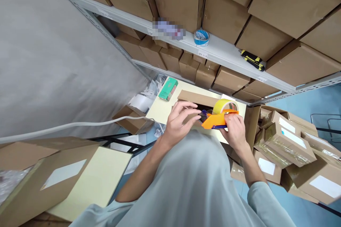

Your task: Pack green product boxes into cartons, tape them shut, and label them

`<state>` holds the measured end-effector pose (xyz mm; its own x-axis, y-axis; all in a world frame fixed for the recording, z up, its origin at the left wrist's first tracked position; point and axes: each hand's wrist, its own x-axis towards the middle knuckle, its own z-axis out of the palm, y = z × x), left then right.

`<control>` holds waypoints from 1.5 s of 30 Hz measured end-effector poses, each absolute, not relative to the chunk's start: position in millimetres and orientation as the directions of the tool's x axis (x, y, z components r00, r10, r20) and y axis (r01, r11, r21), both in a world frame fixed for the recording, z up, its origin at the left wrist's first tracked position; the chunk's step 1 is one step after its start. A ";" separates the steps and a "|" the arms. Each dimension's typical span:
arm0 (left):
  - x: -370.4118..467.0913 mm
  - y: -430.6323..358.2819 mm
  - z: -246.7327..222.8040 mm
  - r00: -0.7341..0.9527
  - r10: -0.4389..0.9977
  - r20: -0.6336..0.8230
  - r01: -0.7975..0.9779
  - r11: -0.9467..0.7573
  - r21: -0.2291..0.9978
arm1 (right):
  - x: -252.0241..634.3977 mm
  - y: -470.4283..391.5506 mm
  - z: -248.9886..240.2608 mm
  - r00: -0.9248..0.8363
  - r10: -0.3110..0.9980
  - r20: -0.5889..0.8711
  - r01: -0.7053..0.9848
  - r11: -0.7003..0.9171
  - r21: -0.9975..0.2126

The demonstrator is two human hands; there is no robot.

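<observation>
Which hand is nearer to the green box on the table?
Left. The left hand is near the green box, to its right and closer to the person; the right hand is farther right, holding the orange tape dispenser.

Right hand (236, 129)'s gripping an orange tape dispenser (215, 120) with a yellow roll (218, 106), left hand (179, 120)'s by its front, green box (168, 88) just beyond lol

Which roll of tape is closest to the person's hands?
The yellow roll, on the orange dispenser gripped by the right hand. The blue-and-white roll sits apart, up on the shelf.
</observation>
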<state>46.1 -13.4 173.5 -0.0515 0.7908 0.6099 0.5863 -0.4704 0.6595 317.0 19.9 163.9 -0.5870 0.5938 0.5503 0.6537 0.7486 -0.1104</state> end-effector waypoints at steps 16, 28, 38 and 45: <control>34.9 -75.5 156.4 -0.078 0.974 0.211 0.384 -0.166 0.908 | 314.6 -21.0 207.8 -0.830 0.523 0.195 0.493 0.850 -0.184; -41.0 -38.0 125.2 -0.331 0.937 -0.113 0.082 0.148 0.986 | 335.2 75.9 247.6 -0.615 0.702 -0.360 0.747 0.371 -0.551; -49.0 1.9 105.1 -0.192 0.903 -0.383 -0.272 0.326 0.905 | 305.6 131.2 236.3 -0.483 0.637 -0.601 0.808 0.061 -0.586; -49.7 28.6 81.7 -0.148 0.879 -0.453 -0.325 0.390 0.862 | 296.9 143.9 221.3 -0.419 0.645 -0.639 0.846 0.022 -0.533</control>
